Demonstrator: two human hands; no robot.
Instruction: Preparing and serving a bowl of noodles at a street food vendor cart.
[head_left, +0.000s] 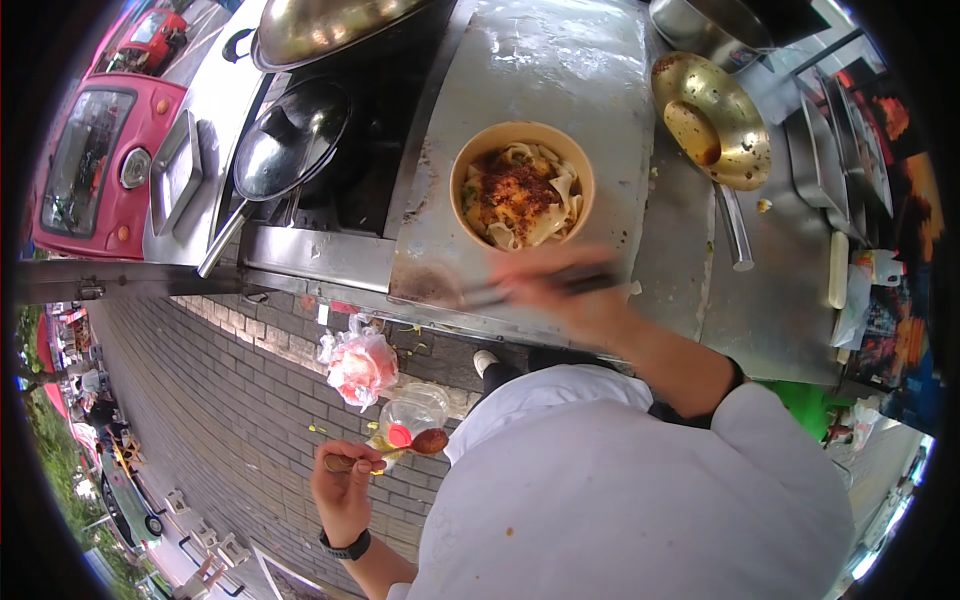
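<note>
My left hand holds a spoon by its brown handle, away from the counter; reddish-brown sauce fills its bowl. My right hand is blurred by motion just below the bowl's near rim, with a dark-handled utensil in it whose far end is too blurred to name. A round tan bowl stands on the metal counter, holding wide noodles topped with dark red chili or spice and some green bits.
Left of the counter sheet are a stove, a lidded pan and a large metal dome. On the right lie a brassy pan with brown liquid, a steel pot and metal trays. Plastic bags hang below the edge.
</note>
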